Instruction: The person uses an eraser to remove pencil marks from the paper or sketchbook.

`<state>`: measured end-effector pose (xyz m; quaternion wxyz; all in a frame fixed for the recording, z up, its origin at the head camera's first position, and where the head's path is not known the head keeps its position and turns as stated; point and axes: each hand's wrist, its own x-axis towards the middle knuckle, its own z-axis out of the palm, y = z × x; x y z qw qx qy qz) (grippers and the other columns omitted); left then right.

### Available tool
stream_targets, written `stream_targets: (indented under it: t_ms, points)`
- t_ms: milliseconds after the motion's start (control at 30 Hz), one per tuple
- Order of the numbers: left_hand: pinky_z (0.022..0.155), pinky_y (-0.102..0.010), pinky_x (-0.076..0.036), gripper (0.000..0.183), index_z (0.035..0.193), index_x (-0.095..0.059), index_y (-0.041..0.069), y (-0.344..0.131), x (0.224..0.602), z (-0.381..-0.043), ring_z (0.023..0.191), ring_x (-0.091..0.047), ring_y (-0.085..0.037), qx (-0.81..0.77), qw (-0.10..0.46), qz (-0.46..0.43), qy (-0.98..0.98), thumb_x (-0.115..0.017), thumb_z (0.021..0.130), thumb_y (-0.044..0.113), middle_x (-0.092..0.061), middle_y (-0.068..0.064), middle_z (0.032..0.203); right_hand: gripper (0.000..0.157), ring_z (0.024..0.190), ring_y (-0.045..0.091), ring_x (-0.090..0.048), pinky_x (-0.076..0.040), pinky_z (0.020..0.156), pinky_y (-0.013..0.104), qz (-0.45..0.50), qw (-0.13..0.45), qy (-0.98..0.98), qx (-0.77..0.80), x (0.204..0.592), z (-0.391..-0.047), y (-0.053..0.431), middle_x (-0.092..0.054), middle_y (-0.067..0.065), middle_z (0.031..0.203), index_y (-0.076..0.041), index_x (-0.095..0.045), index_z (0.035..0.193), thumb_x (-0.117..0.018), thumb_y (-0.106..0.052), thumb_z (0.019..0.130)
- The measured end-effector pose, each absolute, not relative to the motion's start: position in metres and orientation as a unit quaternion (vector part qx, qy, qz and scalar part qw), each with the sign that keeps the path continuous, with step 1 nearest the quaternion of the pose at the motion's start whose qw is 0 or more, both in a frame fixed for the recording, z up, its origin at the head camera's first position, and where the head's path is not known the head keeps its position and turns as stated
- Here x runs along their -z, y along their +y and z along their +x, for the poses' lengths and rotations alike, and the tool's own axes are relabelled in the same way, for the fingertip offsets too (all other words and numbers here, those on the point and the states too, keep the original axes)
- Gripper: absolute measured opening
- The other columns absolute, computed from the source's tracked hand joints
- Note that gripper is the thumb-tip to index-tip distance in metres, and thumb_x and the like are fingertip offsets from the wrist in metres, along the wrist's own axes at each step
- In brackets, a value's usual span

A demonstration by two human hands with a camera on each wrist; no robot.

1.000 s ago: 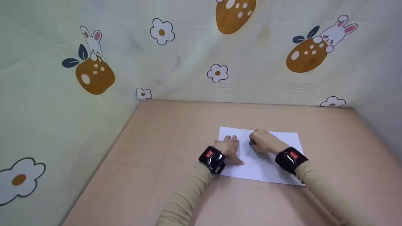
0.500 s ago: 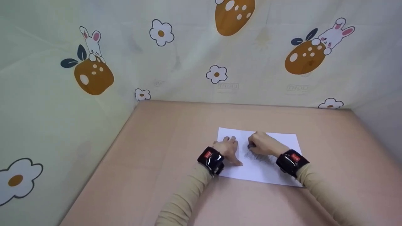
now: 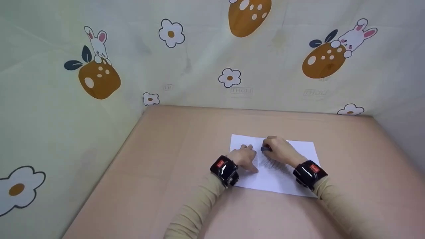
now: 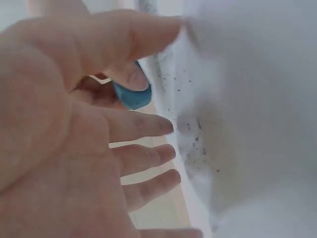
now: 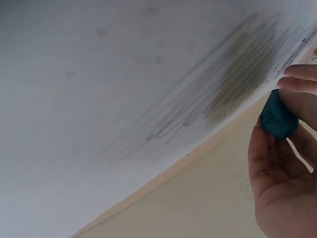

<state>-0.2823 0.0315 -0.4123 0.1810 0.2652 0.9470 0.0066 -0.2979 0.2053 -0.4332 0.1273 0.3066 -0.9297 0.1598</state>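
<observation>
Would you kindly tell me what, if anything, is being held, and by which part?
The right hand holds the blue-green lump by its sides, between thumb and fingers. The left hand grips nothing and lies over the white paper.

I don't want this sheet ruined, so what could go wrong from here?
The white paper might slip or crease if the left hand on it lifts. The teal lump pinched in the right hand could spread the gray streaks. Dark specks near the left hand might smear.
</observation>
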Motion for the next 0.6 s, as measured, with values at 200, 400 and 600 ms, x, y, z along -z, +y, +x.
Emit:
stream_targets:
  t_ms: [200, 400, 600]
  points:
    - [0.112, -0.051, -0.034, 0.071, 0.141, -0.045, 0.013, 0.030, 0.417, -0.282, 0.141, -0.030, -0.024, -0.018, 0.178, 0.272, 0.946, -0.066, 0.083, 0.048, -0.030, -0.005, 0.155, 0.008, 0.068, 0.014, -0.056, -0.051, 0.064, 0.030, 0.307, 0.060, -0.938, -0.149, 0.430, -0.295, 0.198, -0.064, 0.007, 0.074, -0.003, -0.068, 0.079, -0.073, -0.002, 0.074]
    - [0.116, -0.056, -0.023, 0.077, 0.147, -0.034, 0.013, 0.027, 0.419, -0.284, 0.147, -0.018, -0.026, -0.047, 0.201, 0.272, 0.940, -0.064, 0.084, 0.046, -0.016, -0.007, 0.161, 0.007, 0.063, 0.006, -0.053, -0.047, 0.060, 0.019, 0.366, -0.038, -0.910, -0.192, 0.426, -0.288, 0.197, -0.068, 0.003, 0.071, -0.006, -0.071, 0.076, -0.072, -0.001, 0.071]
    - [0.116, -0.054, -0.025, 0.078, 0.147, -0.034, 0.014, 0.027, 0.419, -0.283, 0.147, -0.019, -0.023, -0.053, 0.200, 0.260, 0.943, -0.064, 0.083, 0.045, -0.018, -0.005, 0.160, 0.003, 0.059, 0.006, -0.048, -0.042, 0.055, 0.018, 0.342, 0.036, -0.923, -0.171, 0.426, -0.290, 0.194, -0.064, 0.005, 0.065, -0.001, -0.070, 0.073, -0.071, 0.001, 0.072]
